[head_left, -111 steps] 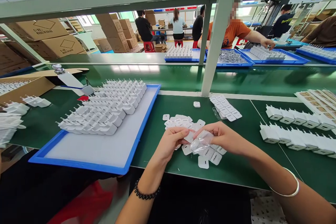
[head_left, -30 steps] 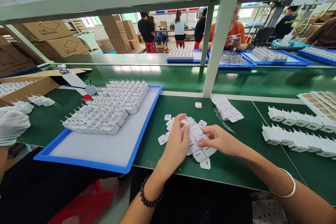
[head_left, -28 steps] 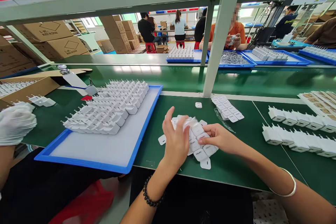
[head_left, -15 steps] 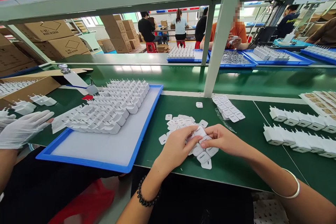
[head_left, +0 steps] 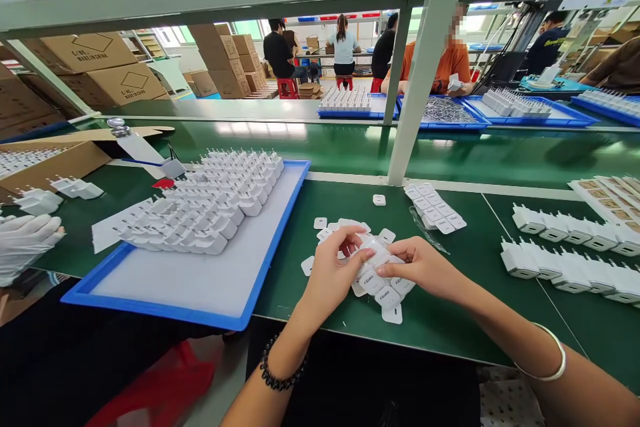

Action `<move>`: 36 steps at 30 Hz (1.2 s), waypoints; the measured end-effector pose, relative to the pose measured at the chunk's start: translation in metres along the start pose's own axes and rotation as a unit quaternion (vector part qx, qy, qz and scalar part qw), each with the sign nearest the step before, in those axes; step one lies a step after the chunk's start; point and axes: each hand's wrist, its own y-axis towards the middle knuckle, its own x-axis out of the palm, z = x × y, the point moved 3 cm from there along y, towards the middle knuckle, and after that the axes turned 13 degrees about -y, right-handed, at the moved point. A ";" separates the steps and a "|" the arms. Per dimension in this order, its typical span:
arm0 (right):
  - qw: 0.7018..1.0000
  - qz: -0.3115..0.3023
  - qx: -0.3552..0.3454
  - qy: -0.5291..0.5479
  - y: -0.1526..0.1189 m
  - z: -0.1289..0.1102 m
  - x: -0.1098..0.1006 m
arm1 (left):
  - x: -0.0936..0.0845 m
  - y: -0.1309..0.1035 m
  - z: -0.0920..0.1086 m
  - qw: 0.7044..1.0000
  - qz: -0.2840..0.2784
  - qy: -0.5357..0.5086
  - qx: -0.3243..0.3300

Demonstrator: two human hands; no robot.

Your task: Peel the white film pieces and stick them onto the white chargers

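Note:
Both of my hands are at a sheet of joined white square cover plates with dark lettering, held over the table's near edge. My right hand is closed on its right side, thumb on top. My left hand is curled at its upper left, the thumb lying on the plates and the index finger arched above; its other fingers are partly hidden. Loose white plates with a slot lie under and behind the sheet, one slotted plate sticking out below. Farther back lies another sheet of white plates with clear film beside it.
At left, a blue-rimmed tray holds rows of white plug adapters. More adapters stand in two rows at right. A co-worker's gloved hand is at far left. A frame post rises beyond my hands.
My left hand has shifted slightly left and up, its index finger lifting off the sheet. My right hand stays almost in place. The co-worker's gloved hand has drawn back to the left.

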 end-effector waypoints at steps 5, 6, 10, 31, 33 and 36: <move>1.000 -0.021 -0.016 -0.014 -0.002 -0.003 0.001 | 0.000 -0.003 0.004 0.996 -0.084 0.041 0.003; 0.999 -0.028 -0.020 -0.020 -0.003 -0.004 0.002 | -0.001 -0.003 0.006 0.993 -0.113 0.044 -0.010; 0.998 -0.045 -0.024 -0.037 -0.004 -0.003 0.004 | -0.005 -0.003 0.012 0.980 -0.179 0.069 -0.051; 0.982 -0.074 0.063 0.162 -0.002 0.000 -0.005 | -0.014 -0.003 -0.007 0.999 0.006 -0.037 -0.030; 0.983 -0.055 0.067 0.160 -0.003 0.000 -0.007 | -0.011 -0.011 -0.001 1.000 -0.010 0.016 0.001; 0.993 -0.023 0.047 0.108 -0.005 -0.003 -0.007 | -0.004 -0.020 0.005 0.998 -0.051 0.028 -0.021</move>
